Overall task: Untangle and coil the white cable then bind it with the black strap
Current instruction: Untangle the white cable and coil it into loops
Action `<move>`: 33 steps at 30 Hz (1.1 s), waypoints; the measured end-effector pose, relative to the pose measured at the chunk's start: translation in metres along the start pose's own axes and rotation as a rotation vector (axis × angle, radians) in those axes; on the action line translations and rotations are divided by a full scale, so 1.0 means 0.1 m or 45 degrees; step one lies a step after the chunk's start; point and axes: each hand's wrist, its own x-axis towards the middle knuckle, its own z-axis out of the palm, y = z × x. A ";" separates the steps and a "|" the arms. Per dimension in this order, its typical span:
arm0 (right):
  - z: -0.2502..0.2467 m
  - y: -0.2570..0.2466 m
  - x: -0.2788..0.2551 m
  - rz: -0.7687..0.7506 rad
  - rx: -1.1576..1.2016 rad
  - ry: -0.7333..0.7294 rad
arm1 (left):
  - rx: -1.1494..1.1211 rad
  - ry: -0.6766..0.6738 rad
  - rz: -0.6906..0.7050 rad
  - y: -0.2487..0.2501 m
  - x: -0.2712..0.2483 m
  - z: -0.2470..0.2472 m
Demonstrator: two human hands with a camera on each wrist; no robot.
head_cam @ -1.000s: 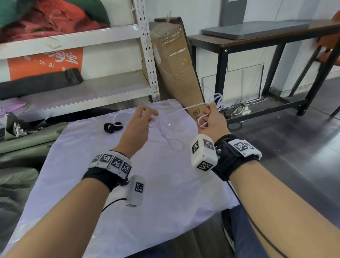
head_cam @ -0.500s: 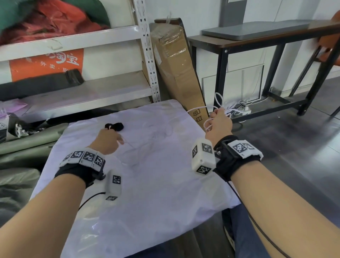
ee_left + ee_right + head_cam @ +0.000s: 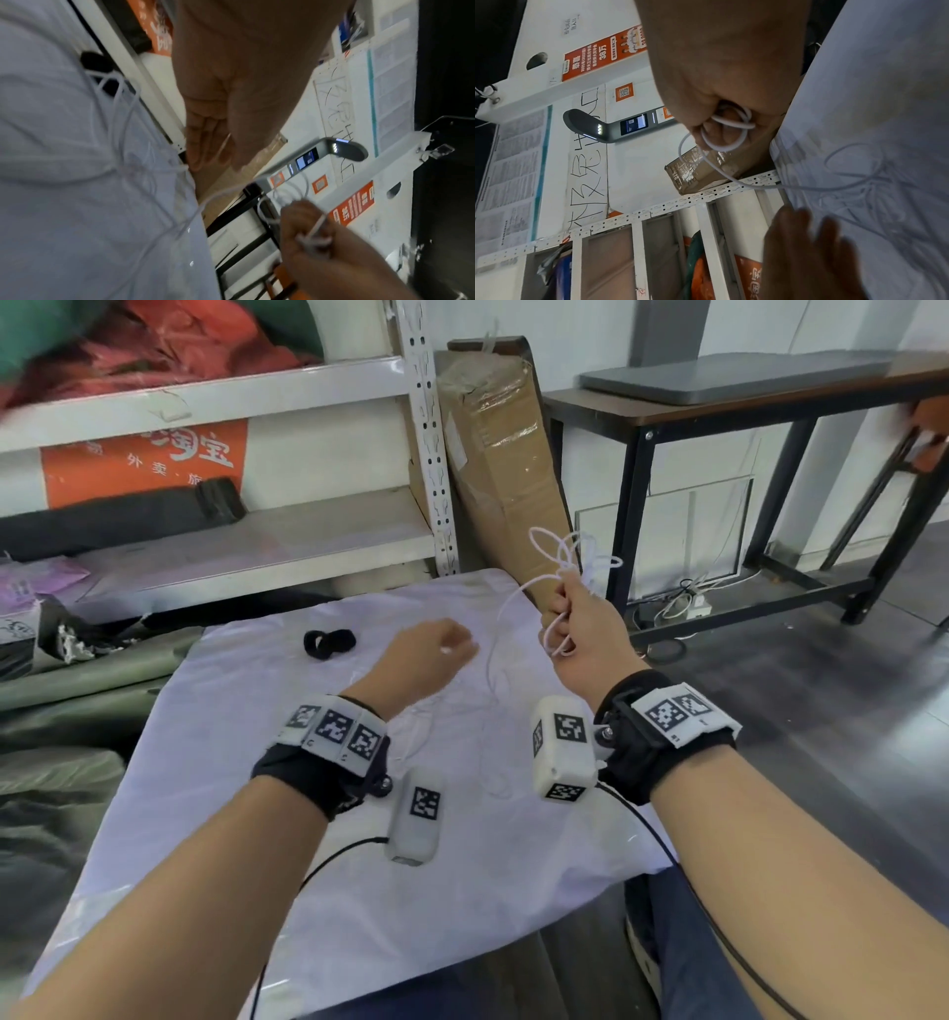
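My right hand (image 3: pixel 570 618) is raised over the table's far right corner and grips several loops of the white cable (image 3: pixel 565 554). The right wrist view shows the loops (image 3: pixel 729 130) curled inside its fingers. From there a strand drops to loose cable (image 3: pixel 490 670) lying on the white cloth (image 3: pixel 257 814). My left hand (image 3: pixel 436 649) hovers just left of it, blurred. In the left wrist view a thin white strand runs between the thumb and fingers (image 3: pixel 205 142). The black strap (image 3: pixel 328 642) lies curled on the cloth, to the left of my left hand.
A tall cardboard box (image 3: pixel 503 469) leans behind the table's far corner. A metal shelf unit (image 3: pixel 257 546) stands along the back left. At the right is a black-framed desk (image 3: pixel 719 418), with a power strip (image 3: pixel 688 606) on the floor beneath it.
My left hand swung left to beside the black strap, then came back right toward my right hand. My right hand kept hold of the loops and shifted slightly.
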 end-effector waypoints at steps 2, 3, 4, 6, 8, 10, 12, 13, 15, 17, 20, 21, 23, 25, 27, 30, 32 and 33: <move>0.03 -0.03 0.01 0.003 0.047 -0.080 | 0.188 -0.190 -0.042 -0.03 0.01 0.22; 0.04 -0.07 0.01 -0.006 0.073 -0.097 | 0.219 -0.256 -0.042 -0.06 0.01 0.31; 0.04 -0.10 0.00 -0.021 0.102 -0.091 | 0.236 -0.299 -0.024 -0.11 0.02 0.36; 0.02 -0.21 -0.01 -0.081 0.164 0.009 | 0.323 -0.374 0.041 -0.19 0.01 0.36; -0.04 -0.31 -0.01 -0.173 0.187 0.201 | 0.349 -0.395 0.067 -0.31 -0.01 0.28; -0.13 -0.35 0.01 -0.233 0.186 0.389 | 0.276 -0.298 0.078 -0.46 -0.03 0.17; -0.21 -0.31 0.03 -0.234 0.196 0.542 | 0.308 -0.096 0.124 -0.62 -0.03 0.07; -0.23 -0.27 0.04 -0.241 0.213 0.616 | 0.349 -0.018 0.148 -0.70 -0.03 0.03; -0.26 -0.20 0.07 -0.305 0.245 0.769 | 0.450 0.112 0.198 -0.84 -0.01 -0.06; -0.28 -0.12 0.11 -0.365 0.192 0.902 | 0.600 0.254 0.277 -0.97 0.02 -0.14; -0.33 -0.04 0.13 -0.339 0.093 0.902 | 0.876 0.133 0.174 -1.10 0.00 -0.20; -0.34 -0.03 0.12 -0.292 0.079 0.839 | 0.887 -0.025 0.059 -1.11 0.00 -0.20; -0.34 -0.02 0.09 -0.154 0.050 0.662 | 0.755 -0.351 -0.150 -1.07 -0.04 -0.19; -0.33 0.03 0.09 -0.052 0.007 0.465 | 0.602 -0.386 -0.135 -0.92 -0.07 -0.16; -0.28 0.09 0.09 -0.008 -0.014 0.271 | 0.486 -0.253 -0.034 -0.68 -0.07 -0.14; -0.15 0.15 0.05 0.104 -0.088 0.048 | 0.162 -0.042 0.093 -0.28 -0.04 -0.13; -0.08 0.15 0.01 0.172 -0.207 -0.098 | -0.147 0.007 0.102 -0.06 -0.01 -0.13; -0.07 0.15 -0.01 0.198 -0.265 -0.171 | -0.235 -0.001 0.101 -0.01 0.02 -0.12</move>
